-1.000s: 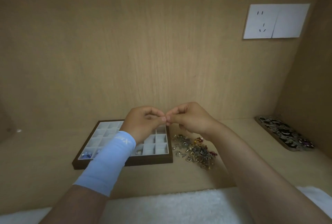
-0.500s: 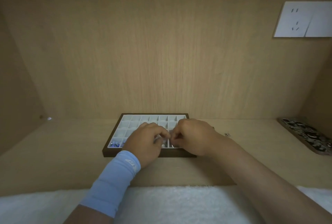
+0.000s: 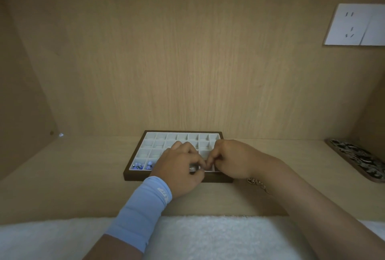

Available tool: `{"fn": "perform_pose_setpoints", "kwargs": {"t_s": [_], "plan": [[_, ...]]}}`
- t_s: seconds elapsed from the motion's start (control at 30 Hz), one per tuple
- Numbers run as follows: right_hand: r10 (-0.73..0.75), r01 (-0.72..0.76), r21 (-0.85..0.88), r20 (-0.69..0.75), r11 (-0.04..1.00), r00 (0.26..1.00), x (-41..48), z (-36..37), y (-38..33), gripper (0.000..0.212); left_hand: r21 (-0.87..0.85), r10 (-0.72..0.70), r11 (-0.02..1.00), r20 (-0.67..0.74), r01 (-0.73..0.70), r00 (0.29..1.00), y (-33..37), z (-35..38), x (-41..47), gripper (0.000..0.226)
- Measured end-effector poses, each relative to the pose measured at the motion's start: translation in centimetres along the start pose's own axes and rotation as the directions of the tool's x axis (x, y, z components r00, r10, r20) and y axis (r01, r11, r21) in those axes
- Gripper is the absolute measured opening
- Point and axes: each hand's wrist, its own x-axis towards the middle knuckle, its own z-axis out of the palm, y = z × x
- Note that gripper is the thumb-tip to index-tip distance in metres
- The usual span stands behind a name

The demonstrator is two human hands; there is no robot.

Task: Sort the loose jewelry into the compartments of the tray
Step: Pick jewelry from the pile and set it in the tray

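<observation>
I see both hands over the tray's (image 3: 135, 177) near row: left hand (image 3: 179, 169) fingers pinching a small silver piece (image 3: 192, 168), right hand (image 3: 232, 161) fingers curled tip-to-tip beside it, grip unclear; blue beads (image 3: 138, 166) sit near-left, loose jewelry (image 3: 253, 181) just right of the tray.

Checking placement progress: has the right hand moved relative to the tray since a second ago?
Yes. The right hand has come down from above the far right corner of the tray to its near row.
</observation>
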Motion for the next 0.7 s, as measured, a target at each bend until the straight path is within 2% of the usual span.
{"fn": "perform_pose_setpoints", "kwargs": {"t_s": [0.17,0.27,0.43,0.53,0.7], "plan": [[0.091,-0.056,0.221,-0.149,0.974,0.985,-0.7,-2.9,2.0,0.028,0.059,0.015,0.998,0.025,-0.016,1.000,0.1,0.0,-0.1,0.030],[0.143,-0.102,0.215,-0.184,0.971,0.973,-1.6,-4.8,4.7,0.028,0.032,-0.019,0.999,0.023,0.019,1.000,0.8,-0.1,0.4,0.020],[0.212,-0.190,0.189,-0.103,0.963,0.972,-2.0,-5.0,8.1,0.021,-0.082,-0.044,0.996,0.023,0.045,0.999,3.9,0.6,3.3,0.013],[0.241,-0.221,0.227,-0.063,0.949,0.969,-1.8,-4.5,9.1,0.012,-0.092,-0.038,0.995,0.064,0.044,0.997,5.7,1.5,5.5,0.014],[0.276,-0.268,0.200,-0.011,0.942,0.961,-2.2,-4.4,10.6,0.013,-0.036,-0.014,0.999,0.146,0.019,0.989,7.8,3.3,8.3,0.014]]}}
